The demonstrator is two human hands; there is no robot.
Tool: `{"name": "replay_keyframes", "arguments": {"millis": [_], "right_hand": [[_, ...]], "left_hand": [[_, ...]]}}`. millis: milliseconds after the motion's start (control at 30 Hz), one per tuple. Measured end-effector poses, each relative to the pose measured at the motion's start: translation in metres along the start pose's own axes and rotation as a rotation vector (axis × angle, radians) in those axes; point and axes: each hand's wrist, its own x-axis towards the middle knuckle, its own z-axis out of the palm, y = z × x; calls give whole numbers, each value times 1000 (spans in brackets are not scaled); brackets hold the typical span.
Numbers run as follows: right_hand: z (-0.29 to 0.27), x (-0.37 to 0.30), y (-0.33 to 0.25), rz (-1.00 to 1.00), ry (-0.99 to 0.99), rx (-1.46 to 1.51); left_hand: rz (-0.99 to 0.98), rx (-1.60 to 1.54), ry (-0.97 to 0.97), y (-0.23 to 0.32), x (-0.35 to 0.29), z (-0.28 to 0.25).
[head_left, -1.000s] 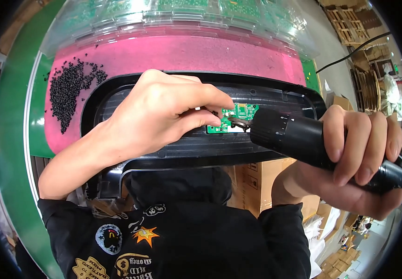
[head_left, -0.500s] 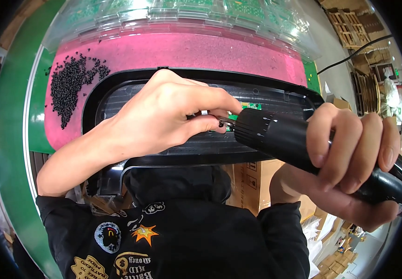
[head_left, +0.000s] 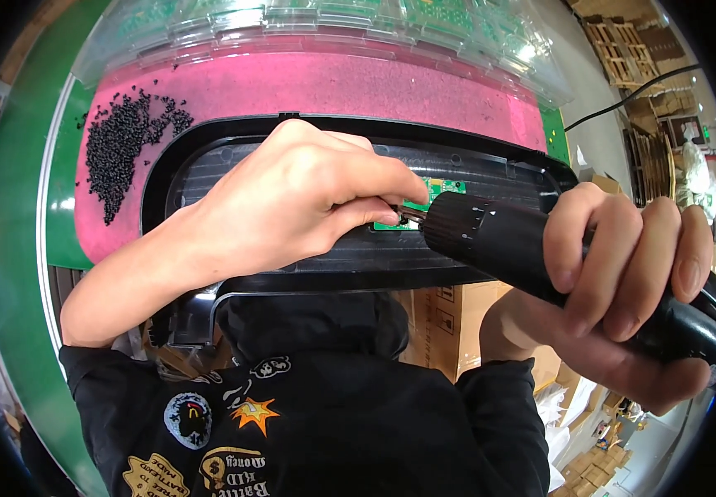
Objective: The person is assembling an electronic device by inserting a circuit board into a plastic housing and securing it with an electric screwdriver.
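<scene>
Head view, left hand: the left hand (head_left: pixel 308 203) sits just left of centre, forearm running down to 8 o'clock. Its fingers are curled together, thumb and forefinger tips pinched at the tip of the driver, right at the small green circuit board (head_left: pixel 434 192). Whether a screw sits between the fingertips cannot be told.

Head view, right hand: the right hand (head_left: pixel 623 282) lies at 4 o'clock, fingers wrapped tight around the black electric screwdriver (head_left: pixel 507 244), thumb below the barrel.

Head view, screwdriver: its thick black body slants from 4 o'clock up toward the centre; the metal bit meets the left fingertips at the board's lower edge.

Head view, circuit board: just right of centre, lying inside the black plastic housing (head_left: pixel 209 166), partly hidden by the left fingers and the driver's nose.

Head view, housing: a long, ribbed, rounded shell across the middle, resting on the pink mat (head_left: pixel 333 87).

Head view, screws: a heap of small black screws (head_left: pixel 126 145) on the mat at 10 o'clock, well apart from both hands.

Head view, trays: clear plastic trays (head_left: pixel 333 21) holding green boards at 12 o'clock, beyond the mat.

Head view, surroundings: a green bench edge (head_left: pixel 10 207) at 9 o'clock; cardboard boxes (head_left: pixel 449 311) below the housing at 5 o'clock; a black sleeve and printed black garment at 6 o'clock.
</scene>
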Motion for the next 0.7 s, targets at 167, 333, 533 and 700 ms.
{"name": "replay_keyframes", "arguments": {"millis": [167, 333, 533, 700], "right_hand": [[1, -3, 10, -42, 18, 82], [-9, 1, 8, 105, -47, 100], [-20, 6, 18, 430, -40, 98], [-23, 10, 26, 487, -43, 85]], "left_hand": [[25, 32, 9, -2, -5, 2], [-247, -100, -102, 5, 0, 0], [-280, 76, -90, -8, -7, -5], [-262, 115, -84, -12, -7, -3]]}}
